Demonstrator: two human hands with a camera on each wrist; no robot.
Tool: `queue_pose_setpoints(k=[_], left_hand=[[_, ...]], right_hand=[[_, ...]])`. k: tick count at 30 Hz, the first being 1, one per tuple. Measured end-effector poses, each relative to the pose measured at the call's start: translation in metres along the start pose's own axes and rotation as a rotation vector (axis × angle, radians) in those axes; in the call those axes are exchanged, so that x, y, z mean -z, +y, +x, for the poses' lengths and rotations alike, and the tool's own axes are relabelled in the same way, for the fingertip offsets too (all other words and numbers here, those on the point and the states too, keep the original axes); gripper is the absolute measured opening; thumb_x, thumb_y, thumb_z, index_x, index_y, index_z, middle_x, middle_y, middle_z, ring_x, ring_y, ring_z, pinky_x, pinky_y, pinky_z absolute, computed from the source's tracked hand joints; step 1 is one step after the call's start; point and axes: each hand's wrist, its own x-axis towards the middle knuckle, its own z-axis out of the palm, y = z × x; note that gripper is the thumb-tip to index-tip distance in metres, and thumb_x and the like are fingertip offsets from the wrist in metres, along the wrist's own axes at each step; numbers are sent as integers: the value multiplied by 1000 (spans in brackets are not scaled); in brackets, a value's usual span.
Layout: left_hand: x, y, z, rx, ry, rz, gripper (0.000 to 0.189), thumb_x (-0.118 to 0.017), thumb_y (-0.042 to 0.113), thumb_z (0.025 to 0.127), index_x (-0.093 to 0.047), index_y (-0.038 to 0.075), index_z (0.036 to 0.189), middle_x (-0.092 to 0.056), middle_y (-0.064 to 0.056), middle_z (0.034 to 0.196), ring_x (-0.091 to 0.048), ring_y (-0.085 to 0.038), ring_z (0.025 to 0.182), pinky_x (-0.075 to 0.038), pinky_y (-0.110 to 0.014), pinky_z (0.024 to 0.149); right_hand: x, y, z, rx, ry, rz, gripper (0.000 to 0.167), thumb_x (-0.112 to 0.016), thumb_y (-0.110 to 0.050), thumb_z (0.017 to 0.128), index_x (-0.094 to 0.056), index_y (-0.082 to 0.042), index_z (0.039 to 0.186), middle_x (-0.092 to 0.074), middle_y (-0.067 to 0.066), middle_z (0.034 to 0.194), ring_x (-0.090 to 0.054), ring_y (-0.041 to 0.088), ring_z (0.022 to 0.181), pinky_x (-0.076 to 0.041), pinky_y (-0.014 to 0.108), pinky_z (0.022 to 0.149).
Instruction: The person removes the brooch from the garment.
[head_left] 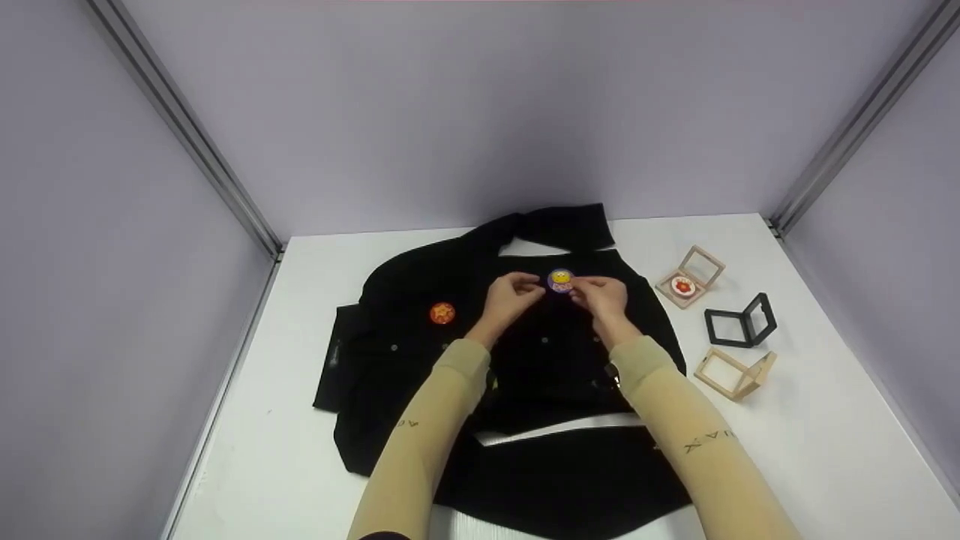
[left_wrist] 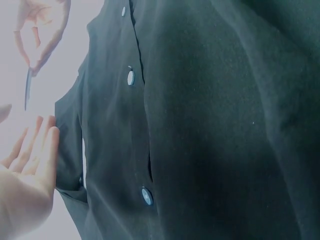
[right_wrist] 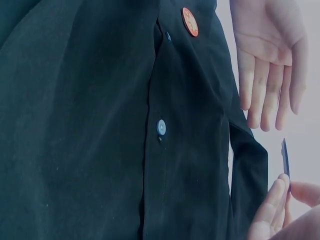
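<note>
My right hand point(head_left: 604, 300) pinches the edge of a round purple badge point(head_left: 558, 279) with a yellow cartoon figure, held above a black buttoned shirt point(head_left: 555, 367). In the right wrist view the badge point(right_wrist: 285, 160) shows edge-on between thumb and fingers. Close to the badge's left side is my left hand point(head_left: 508, 301); its fingers point(right_wrist: 265, 95) look nearly straight and hold nothing, with a gap to the badge. An orange-red badge with a star pattern point(head_left: 442, 313) sits on the shirt's left half.
On the right of the white table point(head_left: 817, 450) stand three opened frame cases: a wooden one point(head_left: 703, 264) with a red flower badge point(head_left: 683, 286) inside, a black one point(head_left: 727, 343) and a light wooden one point(head_left: 716, 385). Pale walls point(head_left: 480, 112) enclose the back and sides.
</note>
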Motion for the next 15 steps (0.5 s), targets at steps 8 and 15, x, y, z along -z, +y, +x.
queue_pose_setpoints(k=[8, 15], left_hand=[[-8, 1, 0, -17, -57, -30, 37, -78, 7, 94, -70, -8, 127, -77, -25, 119, -76, -36, 111, -63, -33, 96], [-17, 4, -1, -3, -90, -43, 40, -78, 8, 95, -68, -6, 131, -76, -24, 123, -75, -35, 115, -63, -34, 98]], right_hand=[[13, -2, 3, 11, 29, 20, 16, -69, 8, 95, -73, 17, 108, -71, -3, 64, -67, 3, 51, -60, 16, 58], [26, -4, 6, 26, 53, 36, 12, -68, 9, 94, -75, 14, 103, -70, -4, 62, -68, 3, 51, -60, 15, 57]])
